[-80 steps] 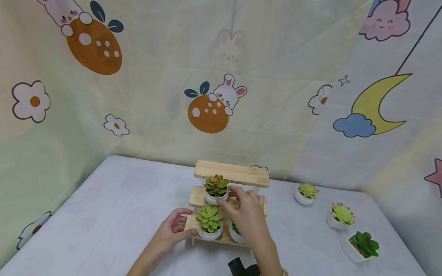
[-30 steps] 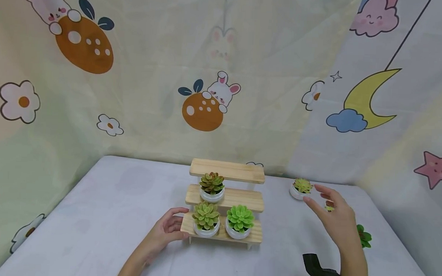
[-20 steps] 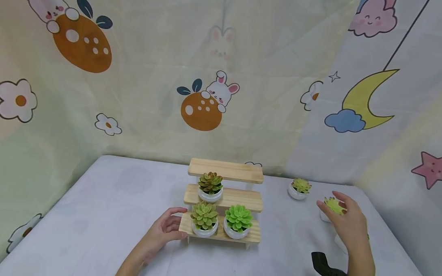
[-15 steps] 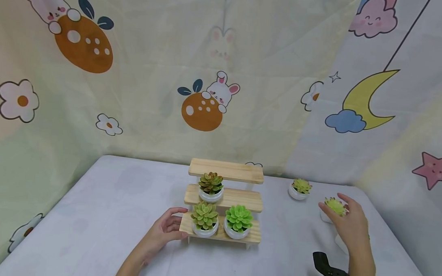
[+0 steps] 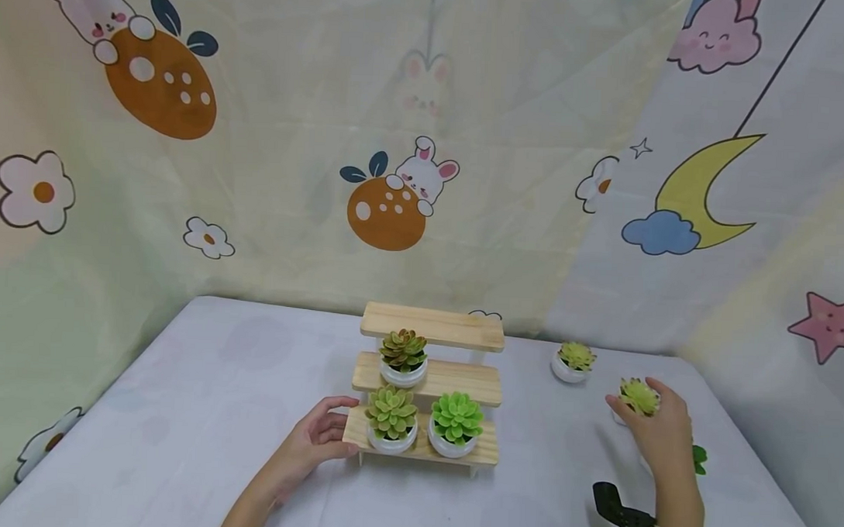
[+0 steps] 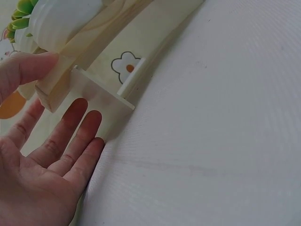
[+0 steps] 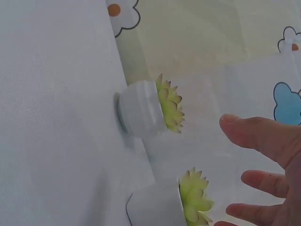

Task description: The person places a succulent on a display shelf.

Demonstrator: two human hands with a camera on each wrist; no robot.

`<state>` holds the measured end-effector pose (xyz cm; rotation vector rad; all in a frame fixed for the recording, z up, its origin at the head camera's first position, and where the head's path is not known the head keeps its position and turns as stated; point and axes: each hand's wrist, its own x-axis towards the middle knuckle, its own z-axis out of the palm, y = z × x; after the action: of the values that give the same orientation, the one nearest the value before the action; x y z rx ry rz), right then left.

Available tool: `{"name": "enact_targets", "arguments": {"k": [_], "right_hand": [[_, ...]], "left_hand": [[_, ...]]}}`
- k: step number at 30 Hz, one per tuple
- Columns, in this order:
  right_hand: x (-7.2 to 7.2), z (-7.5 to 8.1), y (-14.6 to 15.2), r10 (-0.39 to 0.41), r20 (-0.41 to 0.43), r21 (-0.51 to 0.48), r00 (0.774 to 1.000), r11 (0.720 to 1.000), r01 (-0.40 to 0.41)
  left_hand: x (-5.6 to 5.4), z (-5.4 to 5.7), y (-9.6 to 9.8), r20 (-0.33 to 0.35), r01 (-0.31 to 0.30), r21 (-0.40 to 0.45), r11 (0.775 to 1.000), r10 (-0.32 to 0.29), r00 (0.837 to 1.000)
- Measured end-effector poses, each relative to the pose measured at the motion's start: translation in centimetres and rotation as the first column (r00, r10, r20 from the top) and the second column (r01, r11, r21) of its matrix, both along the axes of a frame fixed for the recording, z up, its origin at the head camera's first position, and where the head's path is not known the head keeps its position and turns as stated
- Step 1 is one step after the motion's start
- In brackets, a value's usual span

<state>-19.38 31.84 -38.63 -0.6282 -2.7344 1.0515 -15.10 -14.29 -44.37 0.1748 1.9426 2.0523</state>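
A three-tier wooden plant stand (image 5: 437, 326) carries a reddish-green potted succulent (image 5: 402, 356) on its middle plank, at the left. On the bottom plank stand a pale green succulent (image 5: 391, 414) and a bright green succulent (image 5: 456, 420). My left hand (image 5: 311, 442) holds the left end of the bottom plank; the left wrist view shows the thumb (image 6: 40, 64) on the wood, other fingers extended beside the white support (image 6: 99, 87). Over a yellow-green succulent (image 5: 638, 397) in a white angular pot hovers my right hand (image 5: 660, 435), its fingers spread, apart from the pot (image 7: 157, 202).
Another yellow-green succulent (image 5: 574, 362) in a round white pot sits farther back on the white tabletop (image 5: 179, 410). A dark green succulent (image 5: 698, 459) is mostly hidden behind my right hand. A printed cloth (image 5: 285, 173) hangs behind the table.
My right hand has left the reddish-green succulent on the middle plank and travelled right, past the round pot, to the angular one. The left hand stays at the stand.
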Motion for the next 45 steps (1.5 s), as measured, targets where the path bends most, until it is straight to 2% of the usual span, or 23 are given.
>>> {"name": "enact_targets", "arguments": {"k": [8, 16, 24, 29, 30, 32, 37, 39, 45], "right_hand": [[-0.1, 0.0, 0.2, 0.065, 0.070, 0.066, 0.995, 0.995, -0.069], [-0.1, -0.2, 0.2, 0.050, 0.039, 0.091, 0.998, 0.994, -0.053], [0.2, 0.5, -0.7, 0.033, 0.060, 0.067, 0.998, 0.997, -0.037], [0.3, 1.1, -1.6, 0.077, 0.083, 0.022, 0.994, 0.997, -0.080], [0.3, 1.1, -1.7, 0.087, 0.079, 0.015, 0.993, 0.996, -0.088], [-0.5, -0.5, -0.7, 0.101, 0.021, 0.033, 0.995, 0.994, -0.102], [-0.5, -0.4, -1.1, 0.041, -0.044, 0.031, 0.998, 0.999, -0.040], [0.2, 1.1, -2.3, 0.012, -0.013, 0.003, 1.000, 1.000, -0.012], [-0.4, 0.0, -2.1, 0.024, 0.004, -0.014, 1.000, 1.000, -0.024]], "left_hand": [[0.0, 0.0, 0.0, -0.019, 0.012, 0.024, 1.000, -0.012, 1.000], [0.0, -0.1, 0.0, -0.015, 0.012, 0.021, 1.000, -0.011, 1.000], [0.1, -0.2, -0.1, -0.013, 0.012, 0.018, 1.000, -0.012, 1.000], [0.1, -0.1, -0.1, -0.008, 0.006, 0.016, 1.000, -0.006, 1.000], [0.1, -0.1, -0.1, -0.007, 0.006, 0.015, 1.000, -0.006, 1.000], [0.1, 0.0, -0.1, -0.005, 0.005, 0.015, 1.000, -0.005, 1.000], [0.1, 0.1, -0.1, 0.003, 0.002, 0.014, 1.000, -0.002, 1.000], [0.1, 0.2, -0.1, 0.007, 0.000, 0.012, 1.000, 0.000, 1.000], [0.0, 0.0, -0.1, 0.003, 0.004, 0.010, 1.000, -0.004, 1.000]]}}
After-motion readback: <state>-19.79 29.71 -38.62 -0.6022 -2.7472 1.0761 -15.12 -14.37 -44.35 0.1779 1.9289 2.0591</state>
